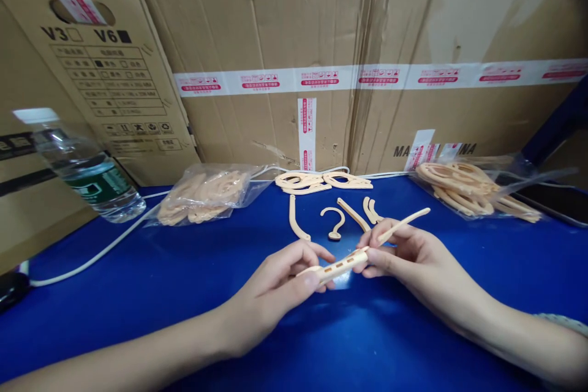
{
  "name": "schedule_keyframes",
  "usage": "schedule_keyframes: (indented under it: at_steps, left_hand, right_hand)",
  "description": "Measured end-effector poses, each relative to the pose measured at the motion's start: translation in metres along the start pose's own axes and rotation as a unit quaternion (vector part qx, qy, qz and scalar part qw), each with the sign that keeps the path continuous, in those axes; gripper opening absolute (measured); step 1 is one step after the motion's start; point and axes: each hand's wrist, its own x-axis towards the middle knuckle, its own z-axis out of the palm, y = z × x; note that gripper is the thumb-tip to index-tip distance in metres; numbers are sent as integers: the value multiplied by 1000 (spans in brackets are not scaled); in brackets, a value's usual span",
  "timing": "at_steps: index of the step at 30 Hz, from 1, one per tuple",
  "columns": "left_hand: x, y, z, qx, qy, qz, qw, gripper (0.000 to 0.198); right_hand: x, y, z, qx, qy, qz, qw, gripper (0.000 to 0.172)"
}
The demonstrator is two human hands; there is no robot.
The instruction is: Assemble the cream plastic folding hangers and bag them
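Observation:
A beige slotted plastic hanger piece is held level above the blue table. My left hand pinches its left end between thumb and fingers. At the other end, my right hand grips the same piece, and a slim beige hanger arm sticks up to the right from between its fingers. Just beyond my hands lie a beige hook, a curved arm, a straighter arm and small curved pieces, partly hidden by my right hand.
Folded beige hangers lie at the back. Bagged hanger parts sit left and right. A water bottle stands left, near a white cable. A dark phone rests far right. Cardboard boxes wall the back.

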Motion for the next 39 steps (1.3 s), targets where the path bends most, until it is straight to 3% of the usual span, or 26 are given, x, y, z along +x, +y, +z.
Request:
schedule_keyframes:
  at_steps: [4, 8, 14, 18, 23, 28, 32, 37, 39]
  left_hand:
    - [5, -3, -3, -103, -50, -27, 993, 30]
    - [9, -7, -8, -104, -62, -57, 991, 42]
    - [10, -1, -1, -18, -28, -111, 993, 35]
    - [11, 1, 3, 32, -38, -136, 989, 28]
    - [10, 5, 4, 125, -60, -105, 985, 25]
    - [6, 12, 8, 270, -91, -12, 958, 35]
    - [4, 11, 10, 332, -113, 25, 936, 36]
    - [4, 10, 9, 343, -117, 51, 931, 35]
    - [4, 10, 9, 313, -118, 35, 942, 36]
  right_hand:
    - [0, -1, 2, -56, -1, -41, 998, 25]
    - [0, -1, 0, -104, -4, -107, 989, 18]
    - [-4, 1, 1, -207, -42, -164, 963, 5]
    - [-5, 1, 3, -240, -59, -194, 949, 6]
    - [-6, 1, 6, -264, -94, -223, 934, 8]
    - [-13, -1, 3, -339, -158, -322, 870, 20]
    - [-17, -4, -1, -431, -191, -401, 785, 30]
    - [-19, -1, 0, -517, -170, -518, 660, 23]
    - [-22, -2, 2, -534, -158, -534, 636, 26]
